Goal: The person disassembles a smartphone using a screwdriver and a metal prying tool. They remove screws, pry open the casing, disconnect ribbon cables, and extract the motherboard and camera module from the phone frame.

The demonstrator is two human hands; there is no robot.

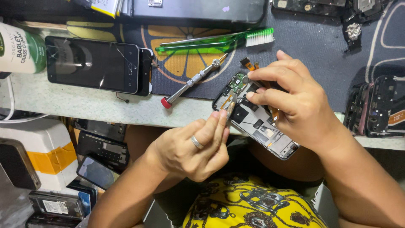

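Note:
An opened phone (257, 122) with its back off lies tilted over the table's front edge, showing a green circuit board and orange flex cables. My right hand (291, 101) grips the phone from the right, fingers pressing on its upper part. My left hand (196, 145), wearing a ring, pinches a thin metal tool (231, 106) whose tip touches the phone's inside near the board.
A red-tipped screwdriver (192, 81) and a green brush (215, 42) lie on the mat behind the phone. A cracked black phone (93, 63) rests at the left, beside a green-and-white container (19, 52). Phone frames (375, 105) stand at the right; more phone parts (101, 147) sit below the table.

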